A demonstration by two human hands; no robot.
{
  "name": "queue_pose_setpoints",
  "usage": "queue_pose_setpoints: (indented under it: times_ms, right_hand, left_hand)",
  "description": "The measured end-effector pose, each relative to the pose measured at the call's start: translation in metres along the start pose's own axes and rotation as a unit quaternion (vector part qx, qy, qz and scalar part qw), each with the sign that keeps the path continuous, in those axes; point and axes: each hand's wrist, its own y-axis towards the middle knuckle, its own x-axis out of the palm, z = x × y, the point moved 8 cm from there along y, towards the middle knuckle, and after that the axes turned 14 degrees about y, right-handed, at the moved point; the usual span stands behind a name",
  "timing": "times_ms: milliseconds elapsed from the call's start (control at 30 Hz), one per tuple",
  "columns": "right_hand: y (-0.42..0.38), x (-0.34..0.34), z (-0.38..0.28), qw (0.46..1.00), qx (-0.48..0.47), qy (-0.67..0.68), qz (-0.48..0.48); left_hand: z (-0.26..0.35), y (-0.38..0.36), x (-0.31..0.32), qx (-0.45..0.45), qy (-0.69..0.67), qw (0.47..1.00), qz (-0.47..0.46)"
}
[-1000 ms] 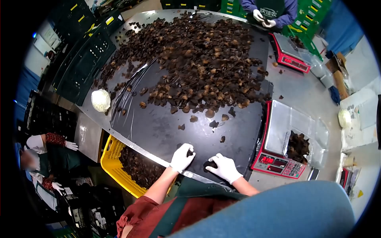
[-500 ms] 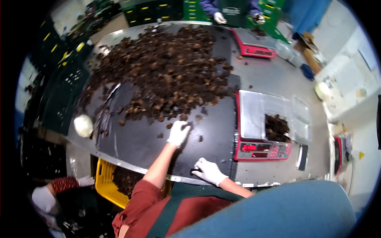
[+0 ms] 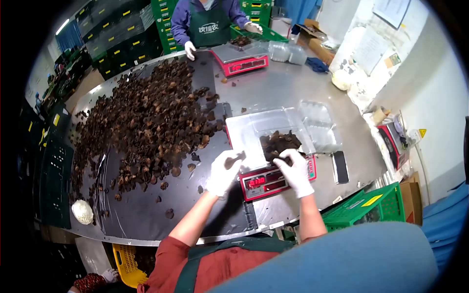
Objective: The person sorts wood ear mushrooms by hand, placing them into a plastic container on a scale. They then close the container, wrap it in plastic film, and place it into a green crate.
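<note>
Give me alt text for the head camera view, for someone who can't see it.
Two white-gloved hands, left hand and right hand, reach over a red scale whose clear tray holds dark dried mushrooms; the left hand grips a piece. A large mushroom pile covers the metal table, and another person works opposite.

A produce packing and weighing room. A long metal bench (image 3: 293,93) carries a black sheet heaped with dried mushrooms (image 3: 141,117). Red digital scales (image 3: 266,181) stand at its near and far edges, clear plastic trays (image 3: 320,124) beside them. Stacked green and black crates (image 3: 117,36) line the walls, and an aproned, gloved co-worker (image 3: 210,24) stands at the far edge.
</note>
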Motion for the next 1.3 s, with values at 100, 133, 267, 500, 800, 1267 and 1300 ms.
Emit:
queue_pose_setpoints:
  times_ms: [100, 133, 267, 500, 800, 1267, 1300]
  right_hand:
    - [0.026, -0.022, 0.013, 0.999, 0.031, -0.012, -0.013]
    - [0.031, -0.023, 0.015, 0.999, 0.019, -0.029, -0.032]
    - [0.039, -0.027, 0.042, 0.997, 0.017, 0.077, -0.017]
    - [0.026, -0.068, 0.064, 0.963, 0.054, 0.247, 0.096]
    - [-0.101, 0.1, 0.035, 0.745, 0.297, 0.373, -0.466]
    - [-0.173, 0.25, 0.06, 0.631, 0.505, 0.517, -0.281]
    - [-0.152, 0.232, 0.049, 0.721, 0.377, 0.485, -0.321]
  left_hand:
    - [0.028, 0.03, 0.045, 0.017, 0.048, 0.999, -0.01]
    - [0.026, 0.04, 0.062, 0.045, 0.015, 0.999, 0.025]
    - [0.058, 0.065, 0.098, 0.118, 0.093, 0.987, 0.049]
    - [0.078, 0.06, 0.107, 0.165, 0.206, 0.964, 0.025]
    - [-0.046, 0.068, 0.068, -0.163, -0.309, 0.933, 0.091]
    - [-0.062, 0.041, 0.004, -0.135, -0.194, 0.969, 0.077]
    - [-0.067, 0.039, 0.007, -0.134, -0.185, 0.972, 0.06]
